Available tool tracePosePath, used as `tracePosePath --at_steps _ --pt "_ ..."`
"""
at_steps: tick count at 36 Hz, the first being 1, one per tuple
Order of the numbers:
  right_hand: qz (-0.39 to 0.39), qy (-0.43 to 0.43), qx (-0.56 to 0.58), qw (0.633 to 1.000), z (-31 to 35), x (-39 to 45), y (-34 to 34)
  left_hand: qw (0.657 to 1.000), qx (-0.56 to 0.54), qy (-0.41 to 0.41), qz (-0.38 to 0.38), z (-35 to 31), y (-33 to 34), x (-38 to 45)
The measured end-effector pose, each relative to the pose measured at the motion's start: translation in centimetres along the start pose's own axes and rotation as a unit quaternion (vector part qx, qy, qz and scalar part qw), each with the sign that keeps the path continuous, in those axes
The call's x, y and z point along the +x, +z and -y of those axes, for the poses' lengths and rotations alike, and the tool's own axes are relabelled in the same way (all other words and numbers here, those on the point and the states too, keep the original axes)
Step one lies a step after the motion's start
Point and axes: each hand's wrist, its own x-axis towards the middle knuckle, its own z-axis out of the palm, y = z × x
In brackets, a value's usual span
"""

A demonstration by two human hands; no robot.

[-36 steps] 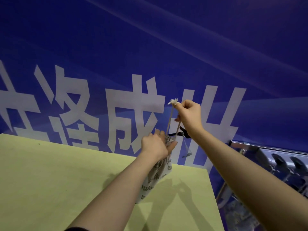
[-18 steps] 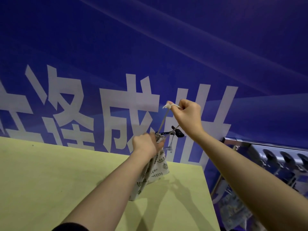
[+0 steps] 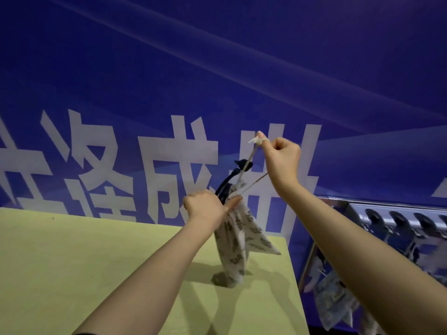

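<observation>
My left hand (image 3: 204, 208) grips the gathered neck of a white fabric drawstring pouch printed with grey leaves (image 3: 235, 250), fingers curled round it. My right hand (image 3: 281, 157), raised above and to the right, pinches the knotted end of the beige cord (image 3: 250, 156), drawn taut from the neck. A black curved item (image 3: 225, 188) protrudes from the mouth. The pouch stands upright, base on the yellow-green surface (image 3: 72, 262), before a blue banner with white characters (image 3: 217, 68).

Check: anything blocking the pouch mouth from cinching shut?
Yes. A black item pokes out of the pouch mouth, just above the left grip on the neck, beside the drawstring the right grip pulls. It likely stops full closure.
</observation>
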Motion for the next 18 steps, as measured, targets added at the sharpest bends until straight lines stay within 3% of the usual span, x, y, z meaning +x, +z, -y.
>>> tracePosePath --at_steps 5,9,14,18 --pt "0.032 -0.042 -0.030 0.998 1.4 0.7 -4.8 1.000 -0.011 0.000 0.025 -4.1 -2.2 -2.3" --pt "0.039 -0.044 -0.079 0.995 1.0 0.8 -10.6 0.993 -0.109 0.039 -0.008 -9.7 -5.0 -5.4" --pt "0.062 -0.002 -0.148 0.987 -0.7 0.4 -19.1 0.933 -0.338 0.127 -0.011 -18.3 -8.6 -10.4" --pt "0.066 0.010 -0.203 0.977 -1.9 -0.7 -25.5 0.895 -0.422 0.147 0.009 -24.3 -10.4 -13.2"
